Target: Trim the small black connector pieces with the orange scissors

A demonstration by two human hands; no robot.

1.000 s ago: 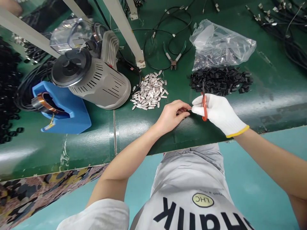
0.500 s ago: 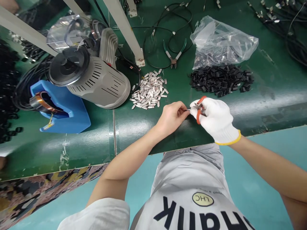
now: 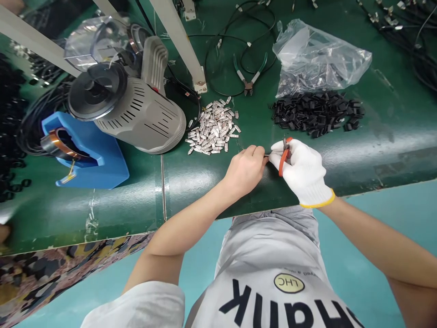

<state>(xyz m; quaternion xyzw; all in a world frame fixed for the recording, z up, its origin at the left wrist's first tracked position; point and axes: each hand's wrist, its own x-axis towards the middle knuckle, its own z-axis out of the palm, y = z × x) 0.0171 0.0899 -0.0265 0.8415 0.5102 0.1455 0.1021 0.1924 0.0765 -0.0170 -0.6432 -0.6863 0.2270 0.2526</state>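
Note:
My bare left hand [image 3: 246,168] is closed in a pinch just above the green bench, close to its front edge. A tiny dark piece shows at its fingertips, too small to name. In a white glove with a yellow cuff, my right hand [image 3: 300,171] is wrapped round small red-handled pliers [image 3: 284,158]. Its thumb and forefinger meet the left fingertips at the small piece. Beyond my left hand lies a pile of silvery metal connector parts [image 3: 213,127]. Past my right hand spreads a heap of small black plastic pieces [image 3: 316,114].
Green-handled cutters [image 3: 248,82] lie near a looped black cable [image 3: 208,54]. A clear plastic bag [image 3: 321,59] rests behind the black heap. To the left stand a grey machine [image 3: 143,114] and a blue tape dispenser [image 3: 109,168]. A white post [image 3: 180,41] rises from the bench.
My left hand has rolled over, its fingers now curled further round the small piece. The red-handled pliers have turned slightly within my right hand, which has shifted a little left.

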